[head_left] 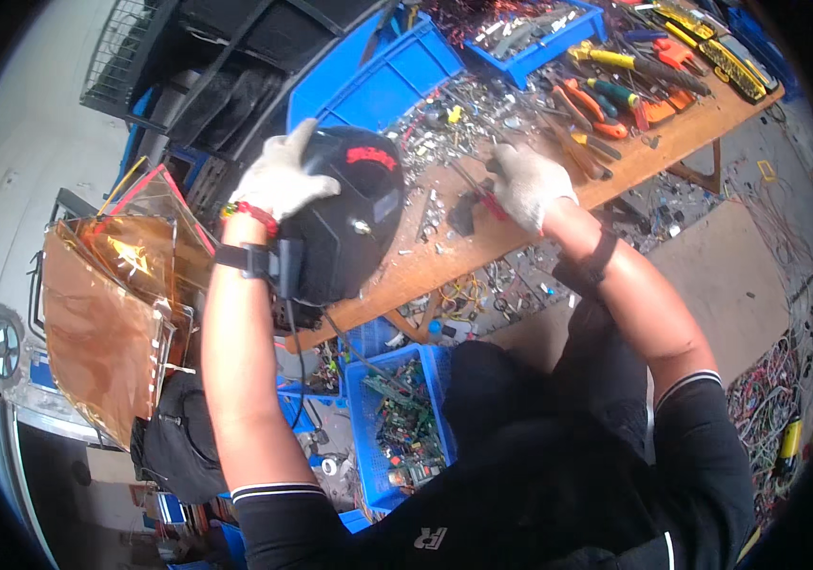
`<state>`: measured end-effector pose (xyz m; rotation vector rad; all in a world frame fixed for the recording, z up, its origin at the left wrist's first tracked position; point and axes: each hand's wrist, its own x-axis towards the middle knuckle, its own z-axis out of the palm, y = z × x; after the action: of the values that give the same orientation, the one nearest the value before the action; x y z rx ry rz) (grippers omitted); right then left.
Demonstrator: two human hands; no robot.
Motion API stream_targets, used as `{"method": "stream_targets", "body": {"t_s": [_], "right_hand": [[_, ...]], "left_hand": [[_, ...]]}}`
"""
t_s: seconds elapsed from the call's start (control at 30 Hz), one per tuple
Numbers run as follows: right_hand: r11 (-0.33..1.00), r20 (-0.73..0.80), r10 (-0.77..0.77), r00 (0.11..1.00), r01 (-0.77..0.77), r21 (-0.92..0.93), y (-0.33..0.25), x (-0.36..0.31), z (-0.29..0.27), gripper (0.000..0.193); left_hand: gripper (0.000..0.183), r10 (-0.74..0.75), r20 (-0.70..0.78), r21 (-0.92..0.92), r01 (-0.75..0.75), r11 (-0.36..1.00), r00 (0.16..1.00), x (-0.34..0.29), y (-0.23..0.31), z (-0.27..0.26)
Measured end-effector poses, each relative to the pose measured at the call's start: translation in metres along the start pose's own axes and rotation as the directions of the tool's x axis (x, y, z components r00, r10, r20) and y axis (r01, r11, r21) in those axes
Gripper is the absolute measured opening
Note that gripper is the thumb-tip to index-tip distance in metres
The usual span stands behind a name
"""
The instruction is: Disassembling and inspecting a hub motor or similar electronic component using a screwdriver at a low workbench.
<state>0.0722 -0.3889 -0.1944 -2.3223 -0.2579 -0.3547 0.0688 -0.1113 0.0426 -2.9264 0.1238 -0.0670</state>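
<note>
My left hand (285,180), in a pale work glove, has its fingers spread and rests against a large black plastic casing (344,223) with red marks near its top. The casing leans at the left end of the wooden workbench (416,266). Over the middle of the bench is my right hand (528,185), gloved too, its fingers bent inward. A thin tool with a red handle (493,206) lies along the palm side of that hand; its grip is partly covered. Left of it sits a small black piece (461,217). What the right fingers close on is hidden.
Pliers (582,103) and other hand tools are spread on the bench's right side. Loose screws and small scraps (463,119) cover its middle. Blue bins (378,81) stand behind. Below, a blue crate (397,418) holds circuit boards; tangled wires (758,408) lie at right.
</note>
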Motion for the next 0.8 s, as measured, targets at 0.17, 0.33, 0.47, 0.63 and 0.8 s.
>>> {"method": "stream_targets", "body": {"t_s": [0.17, 0.33, 0.47, 0.63, 0.8], "right_hand": [[0.967, -0.076, -0.032, 0.997, 0.012, -0.253, 0.02, 0.0, 0.011, 0.023], [0.879, 0.054, -0.13, 0.99, 0.141, -0.455, 0.022, 0.005, 0.02, 0.026], [0.816, 0.036, -0.185, 0.982, 0.174, -0.552, 0.035, 0.018, 0.049, 0.027], [0.827, 0.155, -0.178, 0.972, 0.233, -0.511, -0.017, 0.001, 0.041, 0.031], [0.807, 0.147, -0.087, 0.985, 0.156, -0.57, -0.001, 0.017, 0.084, 0.029]], "left_hand": [[0.109, 0.007, -0.03, -0.081, -0.01, 0.997, 1.0, 0.004, -0.033, 0.004], [0.107, 0.144, -0.055, -0.241, -0.153, 0.958, 0.988, -0.012, -0.057, 0.007], [0.107, 0.202, -0.063, -0.242, -0.212, 0.947, 0.977, -0.019, -0.059, 0.008], [0.104, 0.217, -0.084, -0.224, -0.231, 0.947, 0.973, -0.023, -0.063, 0.014], [0.101, 0.213, -0.081, -0.201, -0.225, 0.953, 0.974, -0.018, -0.06, 0.009]]}}
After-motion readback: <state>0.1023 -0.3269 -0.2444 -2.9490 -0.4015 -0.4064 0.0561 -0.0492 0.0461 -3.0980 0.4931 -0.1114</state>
